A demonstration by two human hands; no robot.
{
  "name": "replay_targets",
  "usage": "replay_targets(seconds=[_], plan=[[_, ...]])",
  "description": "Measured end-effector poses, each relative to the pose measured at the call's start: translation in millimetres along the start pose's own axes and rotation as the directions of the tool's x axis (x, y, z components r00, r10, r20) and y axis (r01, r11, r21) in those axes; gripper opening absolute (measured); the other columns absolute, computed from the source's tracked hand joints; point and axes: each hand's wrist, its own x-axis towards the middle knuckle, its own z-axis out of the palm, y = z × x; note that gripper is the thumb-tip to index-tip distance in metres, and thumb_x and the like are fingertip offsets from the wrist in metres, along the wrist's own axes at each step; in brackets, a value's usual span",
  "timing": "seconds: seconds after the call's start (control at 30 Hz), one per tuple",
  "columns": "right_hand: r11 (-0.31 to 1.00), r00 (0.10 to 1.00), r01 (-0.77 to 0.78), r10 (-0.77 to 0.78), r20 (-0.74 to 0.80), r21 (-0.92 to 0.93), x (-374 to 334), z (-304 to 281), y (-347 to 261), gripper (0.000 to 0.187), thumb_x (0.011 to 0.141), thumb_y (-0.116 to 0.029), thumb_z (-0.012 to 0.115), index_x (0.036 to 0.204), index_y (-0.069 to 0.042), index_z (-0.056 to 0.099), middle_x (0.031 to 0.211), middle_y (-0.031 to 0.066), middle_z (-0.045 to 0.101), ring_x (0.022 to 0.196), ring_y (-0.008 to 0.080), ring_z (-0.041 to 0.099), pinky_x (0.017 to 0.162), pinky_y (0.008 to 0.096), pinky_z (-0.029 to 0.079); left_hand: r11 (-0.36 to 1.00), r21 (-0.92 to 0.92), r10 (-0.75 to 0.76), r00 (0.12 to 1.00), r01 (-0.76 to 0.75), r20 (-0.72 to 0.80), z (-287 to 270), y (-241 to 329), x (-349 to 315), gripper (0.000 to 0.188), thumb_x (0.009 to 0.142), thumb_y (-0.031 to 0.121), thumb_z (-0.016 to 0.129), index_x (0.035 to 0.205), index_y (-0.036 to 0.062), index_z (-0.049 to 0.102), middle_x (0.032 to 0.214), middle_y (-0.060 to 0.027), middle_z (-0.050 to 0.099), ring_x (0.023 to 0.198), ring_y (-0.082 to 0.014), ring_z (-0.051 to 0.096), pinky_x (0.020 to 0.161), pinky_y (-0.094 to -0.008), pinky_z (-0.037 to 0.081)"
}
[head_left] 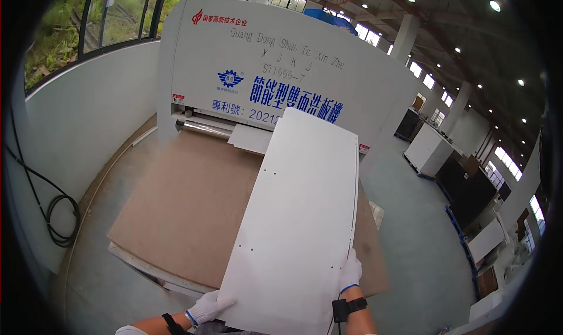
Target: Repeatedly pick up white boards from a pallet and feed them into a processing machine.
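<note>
White panel (299,212) crosses the brown board's (182,206) near edge, toward its right corner, long axis running forward from both hands to the machine (375,65). Gloved left hand (209,307) grips the near left corner; gloved right hand (350,271), nearer the machine, clasps the right edge, panel to its left

Smooth matt panel (296,200), shiny metal roller (205,129), cloth gloves (350,270)
</note>
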Motion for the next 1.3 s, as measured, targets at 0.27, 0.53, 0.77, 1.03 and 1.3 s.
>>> replay_targets(seconds=[0.27,0.53,0.77,1.03,1.3], plan=[[0.996,0.976,-0.065,0.05,0.213,0.061,-16,45,-18,0.064,0.089,-0.051,0.038,0.088,0.008,0.064,0.085,0.0215,0.066,0.085,0.0348,0.062,0.079,0.0429,0.045,0.997,0.074,-0.019,0.992,0.028,-0.124,-30,-30,-1,0.053,0.086,0.036,0.063,0.12,-0.0049,0.055,0.106,-0.0103,0.064,0.095,-0.0154,0.058,0.085,-0.0293,0.047],[0.998,0.96,-0.07,0.068,0.273,-0.006,-23,70,-15,0.061,0.089,-0.049,0.04,0.086,0.007,0.063,0.081,0.0218,0.064,0.081,0.0345,0.061,0.077,0.043,0.045,0.996,-0.051,-0.078,0.987,0.071,-0.142,-34,2,-22,0.048,0.09,0.028,0.059,0.121,-0.0073,0.053,0.112,-0.0131,0.062,0.1,-0.0177,0.058,0.089,-0.0302,0.046],[0.992,0.94,-0.075,0.105,0.326,-0.102,-19,82,-19,0.065,0.089,-0.051,0.034,0.093,0.007,0.064,0.094,0.0283,0.063,0.096,0.0432,0.059,0.086,0.0459,0.043,0.997,-0.065,-0.049,0.994,0.042,-0.098,-46,2,-23,0.041,0.089,0.026,0.058,0.116,-0.0046,0.055,0.111,-0.0161,0.062,0.102,-0.0243,0.058,0.091,-0.0341,0.046],[0.988,0.943,-0.035,0.083,0.323,-0.153,-18,94,-30,0.066,0.089,-0.05,0.032,0.091,0.008,0.064,0.094,0.0296,0.063,0.096,0.0441,0.058,0.087,0.0461,0.043,0.997,-0.06,-0.061,0.993,0.055,-0.105,-55,4,-16,0.045,0.091,0.027,0.056,0.122,-0.0057,0.051,0.114,-0.0159,0.061,0.101,-0.0221,0.058,0.088,-0.0338,0.048],[0.986,0.938,-0.009,0.066,0.339,-0.166,-6,108,-36,0.069,0.091,-0.05,0.029,0.09,0.009,0.063,0.096,0.0316,0.061,0.099,0.0456,0.057,0.088,0.0476,0.042,0.992,-0.088,-0.103,0.977,0.087,-0.188,-58,2,1,0.044,0.09,0.023,0.058,0.121,-0.0074,0.052,0.11,-0.0125,0.063,0.098,-0.017,0.06,0.086,-0.0303,0.048]])
